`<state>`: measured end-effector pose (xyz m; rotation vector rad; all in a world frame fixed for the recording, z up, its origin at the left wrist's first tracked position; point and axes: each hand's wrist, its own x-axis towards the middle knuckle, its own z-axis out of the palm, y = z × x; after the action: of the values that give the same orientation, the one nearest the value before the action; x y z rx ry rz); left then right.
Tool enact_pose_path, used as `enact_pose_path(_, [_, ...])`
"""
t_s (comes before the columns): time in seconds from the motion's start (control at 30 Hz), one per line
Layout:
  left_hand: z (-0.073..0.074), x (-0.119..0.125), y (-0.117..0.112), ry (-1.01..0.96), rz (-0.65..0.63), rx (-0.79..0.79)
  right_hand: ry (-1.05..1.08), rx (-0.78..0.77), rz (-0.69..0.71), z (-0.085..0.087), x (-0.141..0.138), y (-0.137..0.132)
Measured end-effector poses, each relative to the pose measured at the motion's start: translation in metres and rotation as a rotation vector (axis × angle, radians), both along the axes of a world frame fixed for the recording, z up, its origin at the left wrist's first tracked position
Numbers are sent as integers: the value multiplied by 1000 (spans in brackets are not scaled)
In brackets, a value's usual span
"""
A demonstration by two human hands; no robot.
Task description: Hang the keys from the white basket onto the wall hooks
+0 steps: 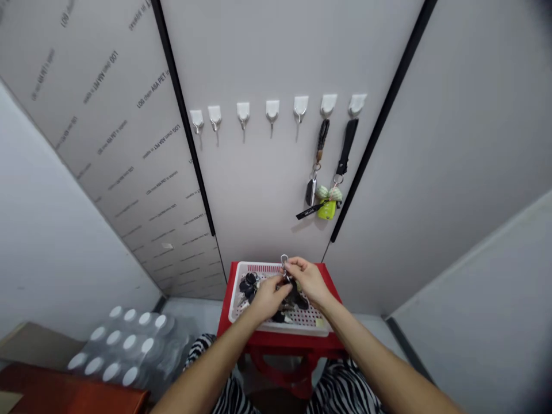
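A white basket [241, 271] with several key sets sits on a red stool [276, 344] against the wall. My right hand [307, 279] pinches a metal key ring [284, 260] just above the basket. My left hand [268, 298] is closed around a dark key bundle [291, 294] hanging from that ring, over the basket's middle. More dark keys [248, 284] lie at the basket's left. On the wall above, a row of white hooks [271, 109] runs across; the two rightmost carry a braided key strap [321, 144] and a black strap with a green charm [328, 208].
A shrink-wrapped pack of bottles [125, 345] stands on the floor at the left, beside a reddish-brown surface [64, 394]. Grey wall panels with black seams close in on all sides. My knees in zebra-striped cloth [340, 394] are under the stool.
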<state>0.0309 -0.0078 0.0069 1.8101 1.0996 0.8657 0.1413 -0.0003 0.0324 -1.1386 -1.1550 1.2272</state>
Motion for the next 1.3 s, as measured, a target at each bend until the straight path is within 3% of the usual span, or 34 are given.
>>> enact_pose_path(0.17, [-7, 9, 0, -183, 32, -158, -64, 46, -94, -5, 3, 2])
enact_pose_path(0.3, [-9, 13, 5, -347, 40, -124, -13, 53, -120, -5, 5, 7])
enact_pose_path(0.57, [10, 18, 11, -414, 85, -107, 50, 80, -110, 18, 3, 10])
enact_pose_path(0.7, [43, 20, 27, -434, 93, -18, 40, 188, -125, 56, 3, 25])
enact_pose_path(0.93, [146, 33, 68, -518, 122, 87, 5, 521, -230, 157, 2, 64])
enact_pose_path(1.03, [181, 39, 81, -539, 118, 115, -9, 590, -278, 190, 3, 79])
enact_pose_path(1.13, [202, 43, 92, -543, 134, 155, -32, 614, -317, 210, 4, 92])
enact_pose_path(1.3, [216, 45, 107, -470, 204, 229, -69, 612, -387, 224, 3, 108])
